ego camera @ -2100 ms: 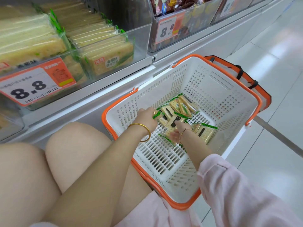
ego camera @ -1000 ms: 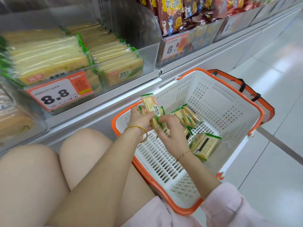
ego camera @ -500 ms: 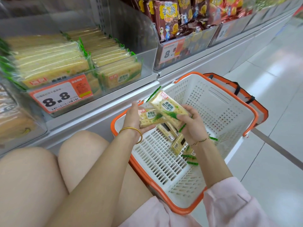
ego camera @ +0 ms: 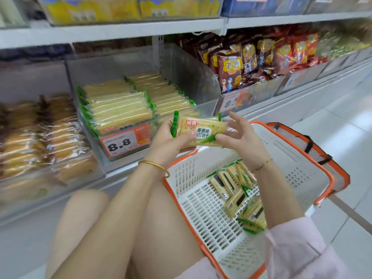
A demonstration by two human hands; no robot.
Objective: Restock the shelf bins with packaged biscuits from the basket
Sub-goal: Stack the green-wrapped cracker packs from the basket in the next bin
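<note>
Midway: gripping scallion cracker packs (ego camera: 199, 130) in left hand (ego camera: 169, 137), right hand (ego camera: 243, 137) fingers spread, thumb touching, bound for 8.8-tagged bin (ego camera: 193, 73) — loose packs (ego camera: 237, 194) left in basket (ego camera: 291, 168).

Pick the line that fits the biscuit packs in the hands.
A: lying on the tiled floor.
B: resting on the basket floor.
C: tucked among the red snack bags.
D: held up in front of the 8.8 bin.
D: the left hand grips the biscuit packs, the right hand touches their end, and they are above the basket, level with the clear bin front.
</note>
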